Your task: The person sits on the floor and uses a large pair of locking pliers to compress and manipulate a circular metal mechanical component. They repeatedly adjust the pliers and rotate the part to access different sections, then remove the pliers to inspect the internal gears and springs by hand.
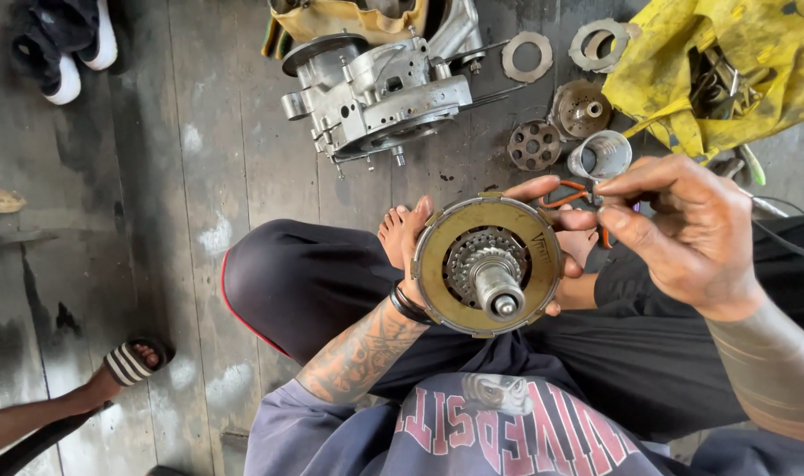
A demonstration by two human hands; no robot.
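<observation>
One slip of our left hand (pixel 437 264), cupped under the clutch assembly (pixel 488 264), could drop it while our right hand (pixel 684 229) pinches orange-handled pliers (pixel 568 196) beside it.

A round brass-coloured clutch assembly (pixel 488 266) with a toothed hub and steel shaft (pointing up at the camera) sits face-up, well below the engine casing (pixel 380 88).

Left palm perhaps behind clutch disc (pixel 488 264).

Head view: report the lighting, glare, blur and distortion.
Head view: soft, even daylight, faint shadows; mild sheen on the clutch disc in the left hand; right hand slightly soft, close to the lens; wide-angle bending at the edges; engine casing sharp.
</observation>
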